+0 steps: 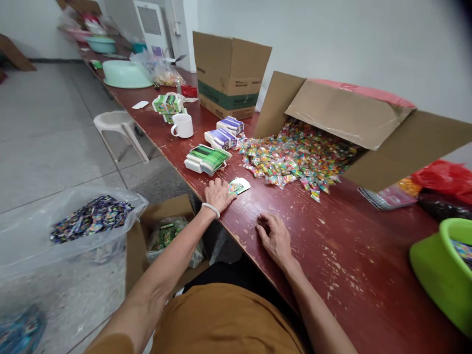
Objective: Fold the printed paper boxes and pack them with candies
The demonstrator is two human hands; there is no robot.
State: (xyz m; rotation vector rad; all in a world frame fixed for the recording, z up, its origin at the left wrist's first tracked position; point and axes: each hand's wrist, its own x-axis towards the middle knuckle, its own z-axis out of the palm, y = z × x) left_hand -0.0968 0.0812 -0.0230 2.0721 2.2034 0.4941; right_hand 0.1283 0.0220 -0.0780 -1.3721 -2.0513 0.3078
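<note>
My left hand (219, 195), with a pale beaded bracelet at the wrist, rests near the table's front edge. Its fingers are closed on a small flat printed carton (239, 186) with a white rounded end; part of it is hidden under the hand. My right hand (275, 238) rests on the red table (317, 231), its fingers loosely curled, the thumb apart, and nothing visible in them. Just beyond my left hand lies a stack of green flat cartons (208, 159). A heap of small wrapped candies (291, 157) spills from a tipped cardboard box (339, 110).
Purple carton stacks (223, 137), a white mug (182, 126) and an upright cardboard box (230, 78) stand farther back. A green basin (438, 270) is at the right. Below the table's left edge are a bag of dark packets (92, 219), an open box (134, 255) and a stool (118, 120).
</note>
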